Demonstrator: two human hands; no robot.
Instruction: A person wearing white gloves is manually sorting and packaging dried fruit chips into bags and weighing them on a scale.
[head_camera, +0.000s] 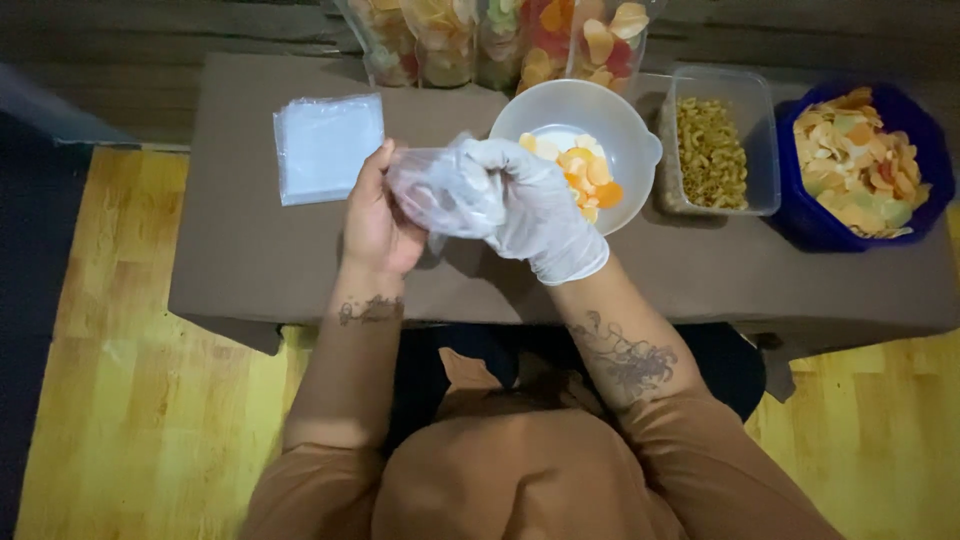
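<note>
My bare left hand (378, 222) grips one side of a small clear plastic bag (437, 192) held above the low brown table (250, 270). My right hand (535, 210), in a thin white glove, pinches the bag's other side, and the two hands almost touch. Just beyond the right hand stands a white bowl (620, 125) with several orange and pale crackers in it. Whether anything lies in the bag I cannot tell.
A stack of flat clear bags (327, 147) lies at the table's left. A clear tub of yellowish snacks (712, 150) and a blue basket of mixed crackers (862, 165) stand at the right. Several filled bags (500, 40) line the far edge. Yellow wood floor surrounds the table.
</note>
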